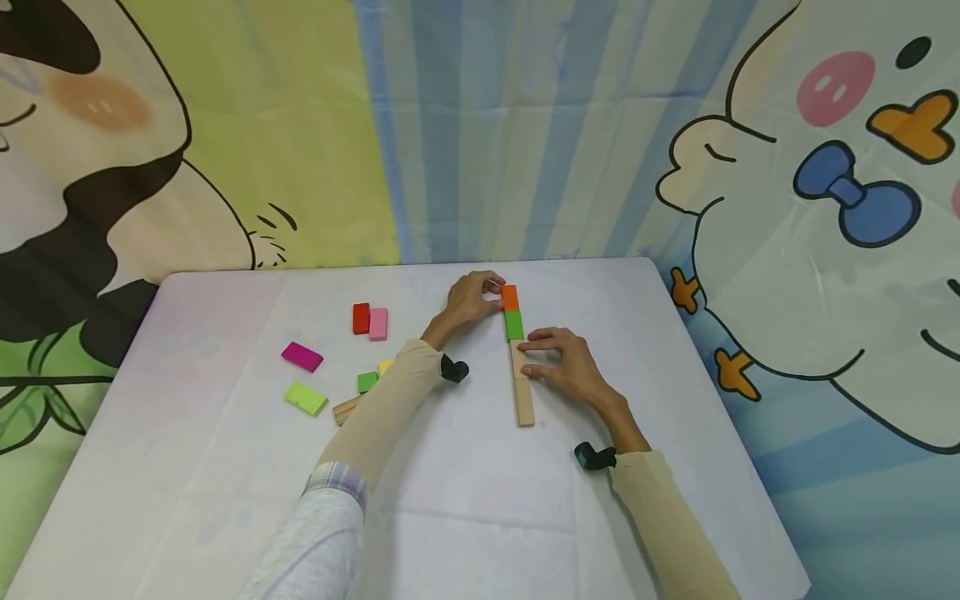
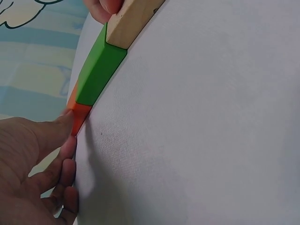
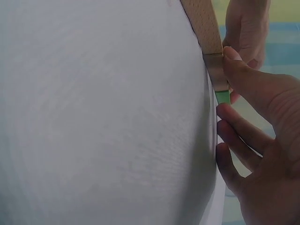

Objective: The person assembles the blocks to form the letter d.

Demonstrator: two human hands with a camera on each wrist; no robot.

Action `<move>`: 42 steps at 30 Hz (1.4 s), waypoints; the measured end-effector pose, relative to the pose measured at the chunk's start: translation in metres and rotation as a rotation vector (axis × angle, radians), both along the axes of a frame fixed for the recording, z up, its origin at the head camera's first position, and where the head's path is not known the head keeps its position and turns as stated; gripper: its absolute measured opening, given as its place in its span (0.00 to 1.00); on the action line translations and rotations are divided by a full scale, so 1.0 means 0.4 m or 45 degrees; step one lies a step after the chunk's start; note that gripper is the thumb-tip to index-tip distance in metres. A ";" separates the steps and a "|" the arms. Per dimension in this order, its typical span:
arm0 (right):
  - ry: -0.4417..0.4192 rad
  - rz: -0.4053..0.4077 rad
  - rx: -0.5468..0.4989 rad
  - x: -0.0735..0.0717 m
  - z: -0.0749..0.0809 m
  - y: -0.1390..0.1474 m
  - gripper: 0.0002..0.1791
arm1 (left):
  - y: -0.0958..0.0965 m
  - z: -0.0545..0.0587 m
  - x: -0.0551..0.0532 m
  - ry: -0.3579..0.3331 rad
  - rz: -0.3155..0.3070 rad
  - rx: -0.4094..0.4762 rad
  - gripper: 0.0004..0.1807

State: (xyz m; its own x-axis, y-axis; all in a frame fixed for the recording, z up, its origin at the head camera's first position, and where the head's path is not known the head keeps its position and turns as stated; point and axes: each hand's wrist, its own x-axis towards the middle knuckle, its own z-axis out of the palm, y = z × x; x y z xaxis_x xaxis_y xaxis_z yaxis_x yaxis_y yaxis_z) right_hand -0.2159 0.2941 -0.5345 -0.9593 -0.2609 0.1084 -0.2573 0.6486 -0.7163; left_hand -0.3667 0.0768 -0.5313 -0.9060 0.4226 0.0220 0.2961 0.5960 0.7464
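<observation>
A straight row lies on the white tabletop: an orange block [image 1: 510, 297] at the far end, a green block [image 1: 513, 326] touching it, then a wooden block [image 1: 517, 358] and another wooden block [image 1: 523, 404] nearest me. My left hand [image 1: 467, 298] is at the row's left side, its thumb and fingertips touching the orange block. From the right, my right hand [image 1: 567, 362] rests thumb and fingertips against the first wooden block, close to the green one. In the right wrist view, its thumb [image 3: 241, 70] presses along the wood. Neither hand encloses a block.
Left on the table [image 1: 225, 500] lie a red block [image 1: 361, 318], a pink one [image 1: 378, 324], a magenta one [image 1: 302, 357] and a lime one [image 1: 306, 398]. A small green block [image 1: 367, 382], a yellow block [image 1: 386, 366] and wooden pieces [image 1: 347, 409] are partly behind my left sleeve.
</observation>
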 end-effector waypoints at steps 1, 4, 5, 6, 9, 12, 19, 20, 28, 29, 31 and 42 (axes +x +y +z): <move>0.000 0.002 0.002 0.000 0.001 -0.002 0.25 | -0.003 -0.001 0.000 0.000 0.000 0.004 0.22; -0.002 0.013 0.019 -0.001 0.004 -0.006 0.24 | -0.013 -0.004 0.002 0.009 0.004 0.016 0.23; -0.002 0.018 0.024 -0.001 0.006 -0.007 0.24 | -0.017 -0.004 0.004 0.012 0.005 0.020 0.23; -0.001 0.021 0.035 -0.001 0.008 -0.007 0.24 | -0.021 -0.002 0.006 0.016 0.007 0.024 0.23; 0.004 0.015 0.053 -0.003 0.016 -0.004 0.25 | -0.038 0.008 0.014 0.042 0.016 0.032 0.22; 0.008 -0.028 0.048 -0.010 0.023 0.004 0.27 | -0.063 0.028 0.028 0.086 0.020 0.046 0.21; 0.054 -0.033 0.102 -0.049 0.028 -0.007 0.44 | -0.182 0.093 0.080 0.210 0.022 0.056 0.16; 0.064 -0.012 0.118 -0.054 0.028 -0.009 0.46 | -0.200 0.103 0.089 0.225 0.021 0.049 0.16; 0.038 0.134 0.192 -0.072 0.021 -0.017 0.50 | -0.362 0.169 0.171 0.304 0.155 0.054 0.14; 0.022 0.147 0.196 -0.072 0.019 -0.016 0.49 | -0.384 0.170 0.181 0.310 0.185 0.049 0.14; -0.004 0.166 0.210 -0.071 0.014 -0.013 0.49 | -0.426 0.168 0.200 0.317 0.241 0.027 0.13; -0.094 0.195 0.264 -0.071 0.009 -0.007 0.48 | -0.601 0.113 0.307 0.237 0.443 -0.141 0.15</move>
